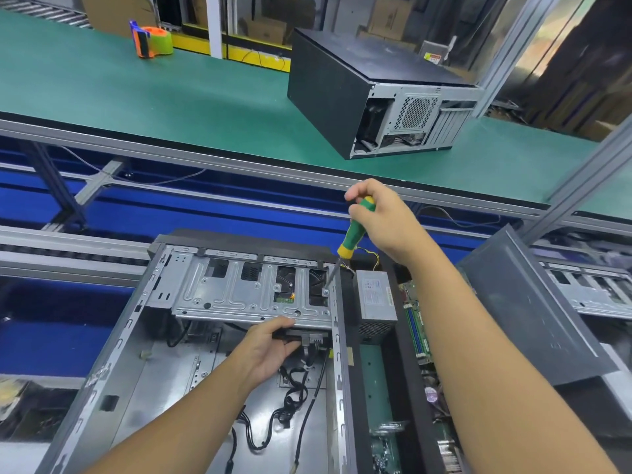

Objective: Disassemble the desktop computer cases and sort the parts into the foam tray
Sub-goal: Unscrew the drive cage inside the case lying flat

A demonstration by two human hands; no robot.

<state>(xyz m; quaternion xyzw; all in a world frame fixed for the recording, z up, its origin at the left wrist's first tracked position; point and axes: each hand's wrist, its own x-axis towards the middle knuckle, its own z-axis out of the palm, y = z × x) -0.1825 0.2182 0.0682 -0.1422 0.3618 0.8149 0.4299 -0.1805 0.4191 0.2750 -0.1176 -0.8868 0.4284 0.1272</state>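
An open desktop case (113, 364) lies in front of me with its side panel off. A silver drive cage (239, 292) spans its far end. My right hand (383, 217) grips a green and yellow screwdriver (354, 234), whose tip sits on a screw (325, 291) at the cage's right end. My left hand (270, 350) reaches under the cage's near edge and holds a black drive (307, 335) there, with cables (290, 395) hanging from it. To the right, a black foam tray (400, 354) holds a grey power supply (374, 295) and circuit boards (417, 330).
A second, closed black case (359, 94) stands on the green conveyor belt (171, 97) beyond. An orange and green tape dispenser (152, 41) sits at the belt's far left. A dark side panel (526, 309) leans at the right. Aluminium frame rails cross between belt and bench.
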